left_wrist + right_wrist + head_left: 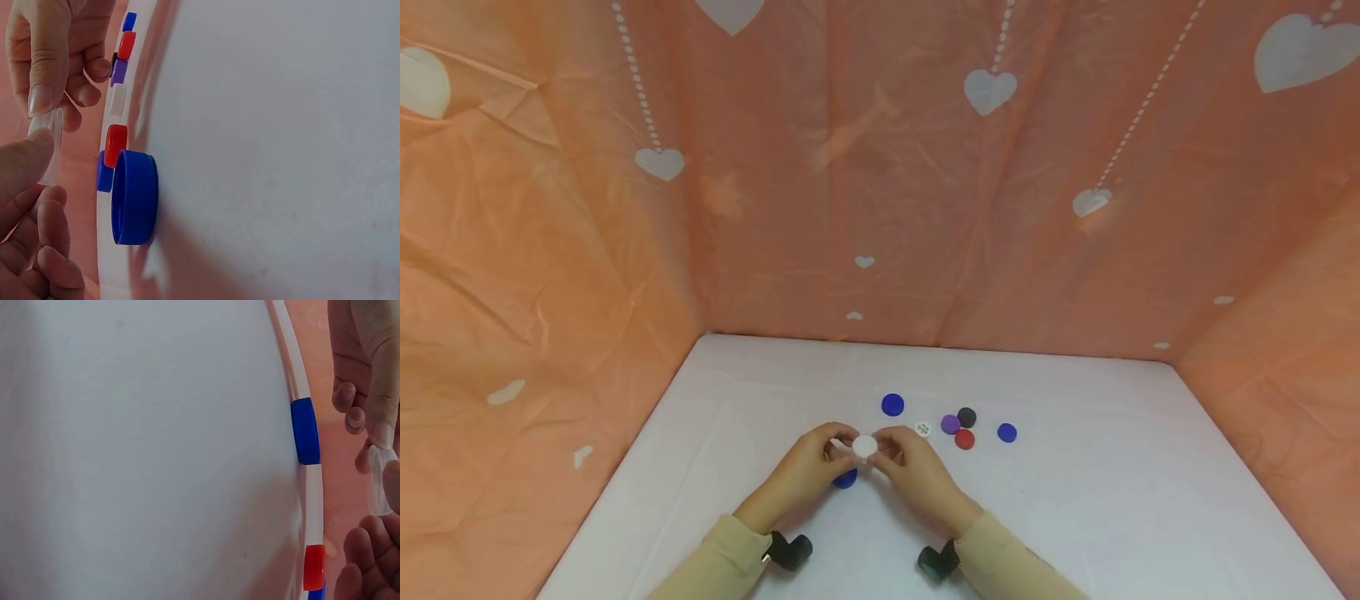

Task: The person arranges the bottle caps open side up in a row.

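Pinching a round, ridged, translucent-white plastic cap at opposite edges, between the fingers and thumbs of left hand and right hand, raised off the white tabletop. Showing a round, ridged blue plastic cap partly hidden under the left hand; rightward beyond the right hand, clustered round plastic pieces: purple cap, black cap, red cap.

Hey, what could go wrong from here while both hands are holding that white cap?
The left hand and right hand just pinch the white cap above the table, so it might slip and drop. Lowering the left hand could also nudge the blue cap that it partly covers in the head view.
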The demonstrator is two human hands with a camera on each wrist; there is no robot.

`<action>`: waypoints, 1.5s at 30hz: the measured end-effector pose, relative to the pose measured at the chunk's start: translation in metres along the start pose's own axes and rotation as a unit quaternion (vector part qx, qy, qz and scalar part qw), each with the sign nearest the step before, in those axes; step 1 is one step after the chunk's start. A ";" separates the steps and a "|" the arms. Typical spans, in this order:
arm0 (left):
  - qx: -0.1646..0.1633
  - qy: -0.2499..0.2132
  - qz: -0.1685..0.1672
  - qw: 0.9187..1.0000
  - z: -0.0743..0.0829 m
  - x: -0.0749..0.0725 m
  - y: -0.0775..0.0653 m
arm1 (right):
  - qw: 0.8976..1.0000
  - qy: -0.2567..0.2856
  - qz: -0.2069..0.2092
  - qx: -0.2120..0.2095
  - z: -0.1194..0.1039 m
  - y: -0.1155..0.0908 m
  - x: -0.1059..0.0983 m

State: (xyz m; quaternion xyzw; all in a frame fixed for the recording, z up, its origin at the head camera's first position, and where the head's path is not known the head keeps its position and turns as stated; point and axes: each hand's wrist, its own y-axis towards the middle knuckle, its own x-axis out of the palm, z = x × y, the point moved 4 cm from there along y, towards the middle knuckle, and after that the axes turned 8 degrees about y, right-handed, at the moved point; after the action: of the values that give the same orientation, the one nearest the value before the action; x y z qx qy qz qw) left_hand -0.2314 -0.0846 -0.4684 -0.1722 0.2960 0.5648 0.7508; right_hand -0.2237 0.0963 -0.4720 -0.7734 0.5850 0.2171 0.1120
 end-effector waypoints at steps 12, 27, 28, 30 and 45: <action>0.007 0.003 -0.004 1.000 -0.003 0.003 -0.002 | 1.000 -0.012 0.004 -0.013 0.002 -0.002 0.003; 0.019 -0.004 0.006 1.000 -0.004 0.003 -0.002 | 0.999 -0.022 0.008 -0.028 0.005 -0.003 0.003; 0.020 -0.004 0.010 1.000 -0.004 0.003 -0.002 | 0.999 -0.021 0.009 -0.029 0.005 -0.003 0.003; 0.021 -0.002 0.018 1.000 -0.003 0.002 -0.002 | 0.999 -0.018 0.011 -0.028 0.006 -0.003 0.003; -0.007 -0.005 0.023 1.000 -0.007 0.000 0.000 | 0.999 0.006 0.032 -0.009 0.007 -0.001 0.000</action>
State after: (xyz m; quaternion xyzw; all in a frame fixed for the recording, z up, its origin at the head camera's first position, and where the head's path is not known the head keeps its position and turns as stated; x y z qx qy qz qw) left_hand -0.2333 -0.0884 -0.4738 -0.1674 0.2918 0.5850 0.7380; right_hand -0.2242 0.0991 -0.4780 -0.7566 0.6080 0.2211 0.0945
